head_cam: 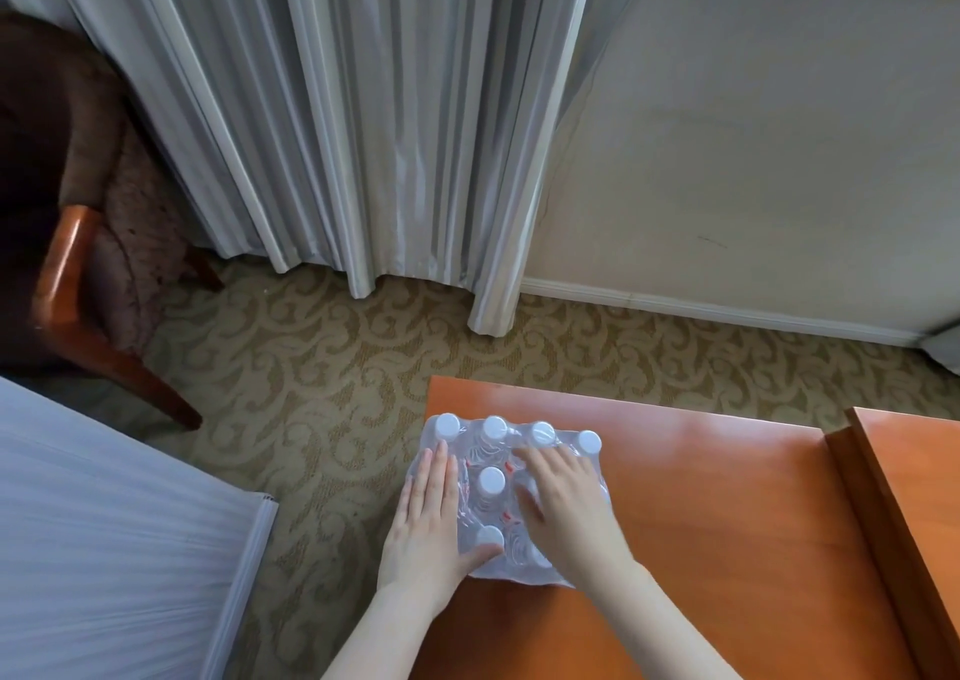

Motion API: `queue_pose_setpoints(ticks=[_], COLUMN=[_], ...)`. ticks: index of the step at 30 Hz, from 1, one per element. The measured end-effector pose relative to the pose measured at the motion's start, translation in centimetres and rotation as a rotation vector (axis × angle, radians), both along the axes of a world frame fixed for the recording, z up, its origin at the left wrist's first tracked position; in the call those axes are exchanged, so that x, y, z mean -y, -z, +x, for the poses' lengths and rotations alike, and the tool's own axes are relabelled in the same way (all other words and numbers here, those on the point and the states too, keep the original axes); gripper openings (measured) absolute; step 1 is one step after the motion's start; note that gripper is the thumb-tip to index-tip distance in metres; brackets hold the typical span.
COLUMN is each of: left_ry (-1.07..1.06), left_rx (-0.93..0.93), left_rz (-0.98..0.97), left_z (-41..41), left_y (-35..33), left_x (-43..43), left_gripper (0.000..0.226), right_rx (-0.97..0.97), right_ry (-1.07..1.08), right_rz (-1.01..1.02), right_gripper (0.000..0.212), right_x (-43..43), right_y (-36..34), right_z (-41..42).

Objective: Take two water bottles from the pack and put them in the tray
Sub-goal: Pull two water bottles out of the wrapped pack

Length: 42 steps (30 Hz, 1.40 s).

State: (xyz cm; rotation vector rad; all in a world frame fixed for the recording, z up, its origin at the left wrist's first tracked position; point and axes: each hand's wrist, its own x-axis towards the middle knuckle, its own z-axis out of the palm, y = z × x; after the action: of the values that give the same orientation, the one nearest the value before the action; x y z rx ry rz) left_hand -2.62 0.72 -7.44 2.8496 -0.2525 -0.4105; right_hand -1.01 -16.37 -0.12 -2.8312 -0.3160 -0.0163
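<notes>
The left hand [426, 528] lies flat and open on the left side of a clear shrink-wrapped plastic pack of water bottles [493, 502], fingers stretched toward the far end and thumb resting near a white cap at the near edge. The right hand [563, 508] is spread, palm down, over the right half of the pack, fingers splayed on the film and gripping nothing. White round bottle caps [491, 480] show between the two hands, and four more line the far edge. The pack stands on the near left corner of a glossy orange-brown wooden bench [727, 523]. Left of the bench lies patterned beige carpet [322, 393], with a white bed [104, 523] at near left. Farther off hang grey pleated curtains [363, 133], and a wooden chair [93, 289] stands at far left.
</notes>
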Motion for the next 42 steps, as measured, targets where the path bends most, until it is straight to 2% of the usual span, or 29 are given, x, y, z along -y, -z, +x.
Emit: queue_pose_setpoints(ticks=[3,6,14,17,19,23,26,27,29,31,33,35,36,40,42], left_ry=[0.000,0.016,0.020,0.025,0.030,0.029,-0.042,-0.091,-0.172,-0.185,-0.127,-0.048,-0.031,-0.036,-0.090], left_rx=[0.017,0.042,0.045,0.021,0.024,-0.071,-0.140,-0.122,-0.280,-0.227,-0.164,-0.122,-0.109,-0.007,-0.001], left_rz=[-0.012,-0.013,-0.014,-0.026,-0.035,-0.064,-0.190,-0.322,-0.714,-0.895,-0.972,-0.978,-0.977,-0.981,-1.009], left_z=[-0.1,-0.1,-0.1,-0.1,0.0,-0.1,0.5,0.8,1.7,2.7,3.4,3.9,4.1,3.9,3.5], left_y=[0.1,0.3,0.4,0.2,0.0,-0.4,-3.6,-5.2,-9.1,-12.5,-15.1,-16.4,-16.6,-16.8,-17.2], left_x=[0.1,0.0,0.1,0.2,0.1,0.0,0.4,0.8,1.2,1.9,2.8,3.6,3.8,3.9,3.7], left_gripper=[0.106,0.109,0.107,0.112,0.108,0.107,0.113,0.116,0.120,0.111,0.089,0.057,0.051,0.052,0.047], right_rx=[-0.160,-0.285,-0.157,-0.111,-0.074,-0.005,0.026,0.035,0.044,0.036,0.027,0.026,0.026,0.010,-0.031], right_ry=[-0.100,-0.111,0.085,0.108,0.113,0.114,0.107,0.104,0.091,0.079,0.062,0.050,0.049,0.042,0.048], right_rz=[-0.311,-0.353,0.036,0.205,0.316,0.382,0.367,0.353,0.328,0.306,0.281,0.281,0.290,0.337,0.411], right_gripper=[0.042,0.044,0.025,0.022,0.019,0.023,0.019,0.018,0.018,0.019,0.020,0.022,0.023,0.024,0.034], right_x=[-2.4,-2.8,-2.8,-1.9,-1.3,0.0,0.3,0.4,0.4,0.2,-0.2,-0.6,-0.8,-1.1,-1.5], right_y=[1.8,3.4,2.7,-1.1,-4.5,-11.0,-13.9,-14.4,-14.8,-14.8,-14.6,-14.4,-14.4,-14.6,-14.7], right_z=[2.0,2.7,2.4,2.1,1.7,1.0,0.7,0.7,0.6,0.5,0.4,0.3,0.3,0.4,0.2])
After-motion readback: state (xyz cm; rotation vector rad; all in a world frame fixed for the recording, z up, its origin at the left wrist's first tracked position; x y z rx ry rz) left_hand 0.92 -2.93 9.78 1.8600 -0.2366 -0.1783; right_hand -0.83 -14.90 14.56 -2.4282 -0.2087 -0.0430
